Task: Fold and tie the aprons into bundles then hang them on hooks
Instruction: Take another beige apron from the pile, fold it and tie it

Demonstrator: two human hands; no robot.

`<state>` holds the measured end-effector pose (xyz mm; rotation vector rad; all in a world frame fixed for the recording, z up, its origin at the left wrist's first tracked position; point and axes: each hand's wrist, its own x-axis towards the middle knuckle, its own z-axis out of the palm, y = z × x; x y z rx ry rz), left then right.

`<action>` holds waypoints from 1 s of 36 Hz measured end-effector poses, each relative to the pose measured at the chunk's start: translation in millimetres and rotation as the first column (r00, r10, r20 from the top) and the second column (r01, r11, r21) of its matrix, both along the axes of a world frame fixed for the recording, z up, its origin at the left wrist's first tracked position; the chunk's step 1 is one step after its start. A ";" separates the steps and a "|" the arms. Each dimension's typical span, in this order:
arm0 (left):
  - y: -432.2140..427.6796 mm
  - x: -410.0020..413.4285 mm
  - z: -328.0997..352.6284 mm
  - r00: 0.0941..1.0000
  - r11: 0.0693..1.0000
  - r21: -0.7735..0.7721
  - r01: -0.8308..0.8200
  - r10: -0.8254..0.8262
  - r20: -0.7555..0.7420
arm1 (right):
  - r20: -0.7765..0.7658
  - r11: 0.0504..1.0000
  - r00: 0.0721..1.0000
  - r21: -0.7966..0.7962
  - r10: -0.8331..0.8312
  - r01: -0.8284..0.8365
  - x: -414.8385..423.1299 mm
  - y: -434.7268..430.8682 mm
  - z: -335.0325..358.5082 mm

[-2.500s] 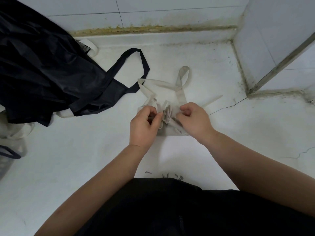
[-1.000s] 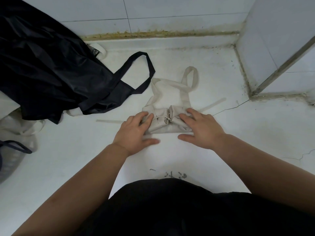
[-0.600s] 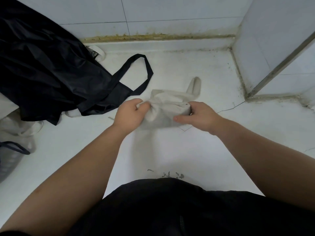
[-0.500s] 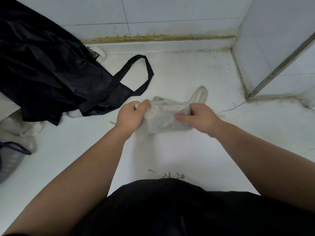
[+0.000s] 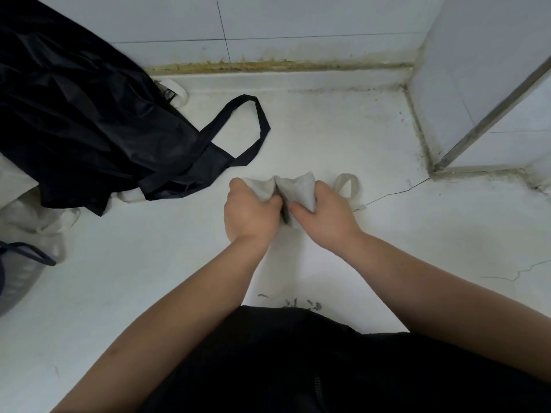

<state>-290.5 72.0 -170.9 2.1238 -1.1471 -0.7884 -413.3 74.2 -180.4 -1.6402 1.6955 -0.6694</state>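
Two hands grip one beige apron bundle [image 5: 293,189] at mid-frame.
Left hand [image 5: 249,214] and right hand [image 5: 323,217] each curl their fingers round one half of it; its strap loop [image 5: 347,186] pokes out rightward; black apron [image 5: 89,126] lies upper left on white floor [image 5: 149,263].

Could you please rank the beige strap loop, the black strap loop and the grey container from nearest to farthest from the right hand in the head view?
From the right hand:
1. Beige strap loop, just right of it.
2. Black strap loop, ahead and left.
3. Grey container, far left edge.
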 end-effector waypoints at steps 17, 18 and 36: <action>-0.6 21.7 -5.6 0.946 0.991 0.033 0.131 -0.115 -0.302 | 0.282 0.911 0.935 0.404 -0.214 0.087 -18.6 -17.3 10.8; 1.1 21.8 -3.9 0.910 0.989 0.034 0.143 -0.118 -0.397 | 0.270 0.905 0.933 0.410 -0.238 0.112 -20.4 -19.8 13.2; -3.6 18.1 -10.3 0.975 0.997 0.061 0.036 -0.022 -0.221 | 0.312 0.906 0.911 0.401 -0.271 0.133 -19.5 -27.3 -2.6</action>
